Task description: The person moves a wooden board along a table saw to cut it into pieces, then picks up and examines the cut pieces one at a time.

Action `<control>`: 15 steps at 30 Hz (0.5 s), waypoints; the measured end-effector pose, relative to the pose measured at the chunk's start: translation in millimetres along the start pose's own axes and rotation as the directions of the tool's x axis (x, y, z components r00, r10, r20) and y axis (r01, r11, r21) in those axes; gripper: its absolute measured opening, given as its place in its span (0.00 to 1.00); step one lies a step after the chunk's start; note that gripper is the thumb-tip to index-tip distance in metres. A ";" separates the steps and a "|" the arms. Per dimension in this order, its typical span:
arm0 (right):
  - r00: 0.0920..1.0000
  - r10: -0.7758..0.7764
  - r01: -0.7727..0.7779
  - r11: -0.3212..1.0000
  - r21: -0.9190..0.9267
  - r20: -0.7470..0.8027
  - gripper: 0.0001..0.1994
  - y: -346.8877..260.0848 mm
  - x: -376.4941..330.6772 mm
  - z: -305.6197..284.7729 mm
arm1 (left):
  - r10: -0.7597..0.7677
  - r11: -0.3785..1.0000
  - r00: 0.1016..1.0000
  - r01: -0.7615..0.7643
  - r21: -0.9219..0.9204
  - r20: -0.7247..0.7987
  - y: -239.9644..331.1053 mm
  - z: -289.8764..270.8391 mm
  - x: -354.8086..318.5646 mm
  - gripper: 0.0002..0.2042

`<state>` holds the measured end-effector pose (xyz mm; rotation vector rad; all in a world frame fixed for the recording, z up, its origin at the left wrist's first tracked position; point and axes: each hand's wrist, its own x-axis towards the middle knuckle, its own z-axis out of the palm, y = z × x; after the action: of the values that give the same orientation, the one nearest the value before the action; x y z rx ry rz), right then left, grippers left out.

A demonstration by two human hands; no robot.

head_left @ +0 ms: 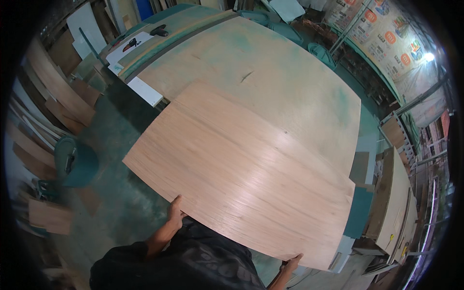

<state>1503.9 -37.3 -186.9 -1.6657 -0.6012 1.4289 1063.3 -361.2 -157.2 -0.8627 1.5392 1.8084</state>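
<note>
A wide plywood sheet [241,169] with reddish-brown grain spans the space in front of me, its far part lying over a large worktable [299,87]. My left hand [176,212] grips the sheet's near edge, thumb on top and fingers hidden beneath. Farther right along the same edge, my right hand [292,263] holds it in the same way, its fingers mostly out of sight underneath. The near part of the sheet juts past the table toward my body.
A dark power tool [159,31] and an orange-black tool [130,44] lie at the table's far left. A green bin [76,162] stands on the floor to the left, near leaning boards [63,82]. Stacked panels [392,208] are at the right.
</note>
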 end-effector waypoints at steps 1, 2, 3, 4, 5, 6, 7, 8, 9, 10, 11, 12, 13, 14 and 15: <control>1.000 -0.006 0.006 1.000 -0.015 0.012 0.36 1.5 -15.7 19.6 | 0.031 0.999 0.999 -0.031 0.006 -0.004 13.4 -6.9 10.9 0.31; 1.000 0.019 -0.018 0.997 -0.069 0.004 0.35 4.3 -24.1 29.7 | 0.060 0.998 0.998 -0.060 0.011 -0.004 27.6 -14.5 23.1 0.30; 1.000 0.011 -0.010 0.999 -0.040 0.019 0.33 4.6 -43.1 48.0 | 0.085 0.996 0.996 -0.085 0.016 0.002 42.7 -12.8 30.7 0.29; 0.999 0.004 -0.003 1.000 -0.011 0.034 0.31 7.8 -64.9 68.5 | 0.112 0.994 0.994 -0.112 -0.019 0.004 61.2 -12.5 36.9 0.28; 0.999 0.000 0.000 1.000 0.008 0.052 0.30 10.1 -83.4 86.0 | 0.134 0.990 0.991 -0.135 -0.039 -0.017 77.0 -15.3 49.3 0.28; 0.995 0.019 -0.007 0.992 -0.124 0.095 0.29 14.0 -95.3 93.3 | 0.154 0.987 0.988 -0.155 -0.044 -0.035 93.3 -21.1 62.0 0.29; 0.990 0.045 -0.010 0.967 -0.254 0.132 0.28 17.9 -103.3 98.5 | 0.172 0.983 0.984 -0.175 -0.049 -0.052 108.1 -26.4 74.4 0.29; 0.956 0.098 -0.052 0.985 -0.167 0.278 0.26 33.4 -100.4 97.3 | 0.205 0.974 0.971 -0.215 -0.076 -0.120 120.4 -32.8 90.3 0.29; 0.926 0.125 -0.083 0.988 -0.130 0.356 0.26 40.2 -116.6 109.2 | 0.249 0.958 0.949 -0.270 -0.091 -0.192 136.1 -40.4 109.5 0.29; 0.889 0.147 -0.117 0.989 -0.096 0.433 0.27 44.8 -131.5 122.0 | 0.290 0.940 0.920 -0.326 -0.103 -0.263 151.1 -47.8 126.9 0.28; 0.849 0.155 -0.148 0.988 -0.055 0.505 0.27 47.0 -152.5 141.0 | 0.337 0.920 0.902 -0.377 -0.109 -0.271 173.0 -49.5 136.5 0.28; 0.930 0.211 -0.194 0.977 -0.085 0.302 0.27 43.6 -186.3 169.3 | 0.378 0.899 0.882 -0.422 -0.116 -0.282 192.8 -50.6 139.8 0.28; 0.925 0.264 -0.249 0.964 -0.090 0.275 0.25 47.0 -198.3 179.5 | 0.411 0.879 0.861 -0.462 -0.121 -0.298 209.5 -52.5 140.8 0.28; 0.916 0.316 -0.301 0.948 -0.098 0.248 0.24 49.1 -205.7 185.6 | 0.400 0.878 0.864 -0.457 -0.141 -0.306 224.0 -55.5 143.8 0.28; 0.902 0.369 -0.354 0.930 -0.103 0.225 0.23 50.3 -214.3 196.0 | 0.393 0.874 0.864 -0.457 -0.162 -0.314 240.9 -57.5 147.3 0.27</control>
<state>1257.5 -179.3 -109.1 -1.7264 -0.4852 1.9199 789.1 -447.2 -137.6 -0.9657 1.8308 2.3060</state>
